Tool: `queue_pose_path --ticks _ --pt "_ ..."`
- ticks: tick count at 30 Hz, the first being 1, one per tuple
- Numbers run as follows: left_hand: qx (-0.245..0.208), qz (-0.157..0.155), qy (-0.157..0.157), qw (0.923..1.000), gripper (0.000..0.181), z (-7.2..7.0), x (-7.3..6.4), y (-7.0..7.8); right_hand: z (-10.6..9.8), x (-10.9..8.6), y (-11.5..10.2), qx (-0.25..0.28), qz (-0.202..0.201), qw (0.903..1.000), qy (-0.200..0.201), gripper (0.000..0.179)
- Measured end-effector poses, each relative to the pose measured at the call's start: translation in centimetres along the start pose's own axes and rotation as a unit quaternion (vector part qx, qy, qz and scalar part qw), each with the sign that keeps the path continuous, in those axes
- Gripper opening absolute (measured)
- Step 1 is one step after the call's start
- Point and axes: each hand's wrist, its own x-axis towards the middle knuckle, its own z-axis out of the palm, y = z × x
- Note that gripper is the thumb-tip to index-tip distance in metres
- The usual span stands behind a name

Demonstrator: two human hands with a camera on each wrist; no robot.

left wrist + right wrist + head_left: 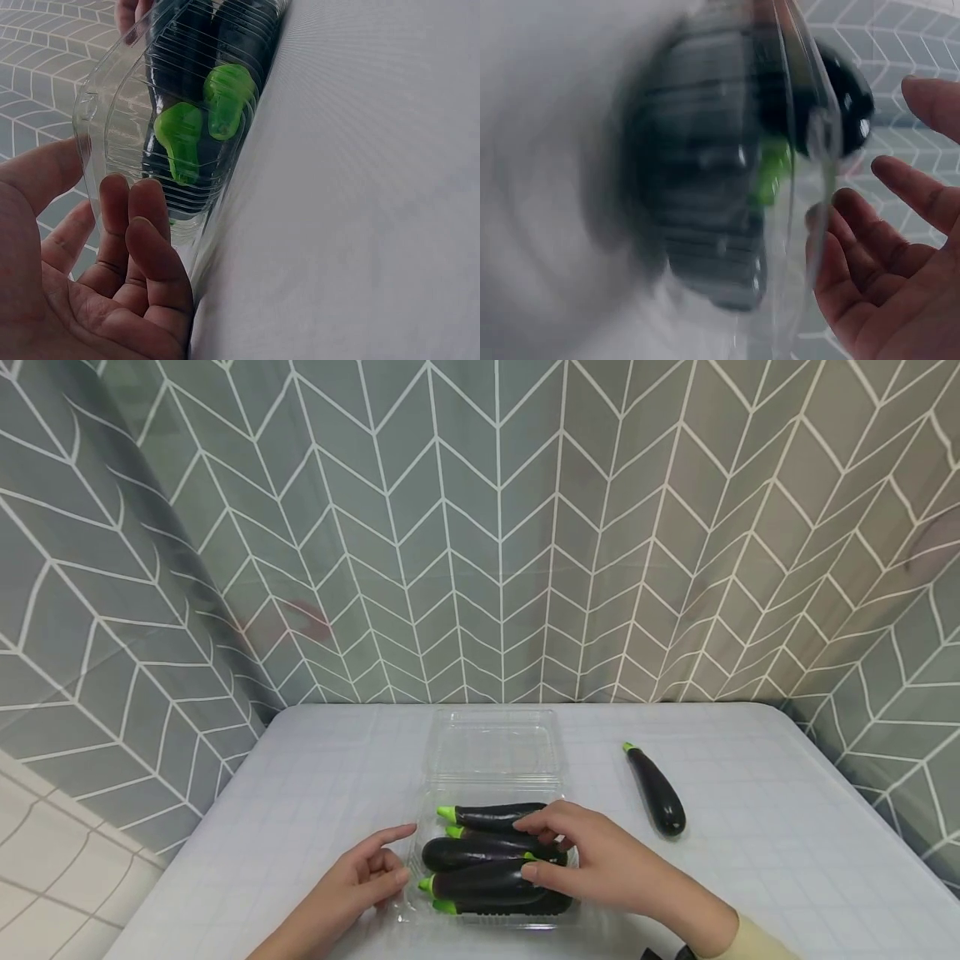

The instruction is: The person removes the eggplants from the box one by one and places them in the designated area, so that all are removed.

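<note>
Several dark eggplants (480,853) with green stems lie side by side in a clear plastic clamshell box (401,917). The box's lid (495,739) is folded back, away from the person. My left hand (360,878) is at the box's left rim, fingers loosely bent. In the left wrist view, its fingertips (154,199) are close against the clear wall, with green stems visible through it. Over the right part of the eggplants hovers my right hand (577,852), its fingers parted. In the right wrist view nothing is between its fingers; the box (810,247) is blurred.
One more eggplant (656,789) lies outside the box, on the right of the white table (750,827). A grey curtain (495,527) with a white chevron pattern hangs behind the table and at both sides.
</note>
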Motion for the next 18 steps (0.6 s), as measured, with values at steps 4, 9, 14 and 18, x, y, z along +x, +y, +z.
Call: queue_pose_path --ticks 4,9,14,18 --pt "0.002 0.001 0.000 1.0000 0.059 0.0 0.0 0.0 0.9 0.5 -0.5 0.008 0.004 0.9996 -0.027 0.044" --pt "-0.003 0.000 0.001 1.0000 0.060 0.0 0.0 0.1 1.7 1.1 -0.8 -0.017 -0.012 0.9993 -0.031 0.045" --pt "0.000 0.000 0.002 1.0000 0.060 0.0 0.1 0.1 2.2 1.4 -0.9 -0.042 -0.019 0.9984 -0.034 0.046" --pt "0.003 -0.007 0.006 1.0000 0.060 0.0 0.0 0.1 2.4 1.6 -1.1 -0.059 -0.020 0.9974 -0.038 0.045"
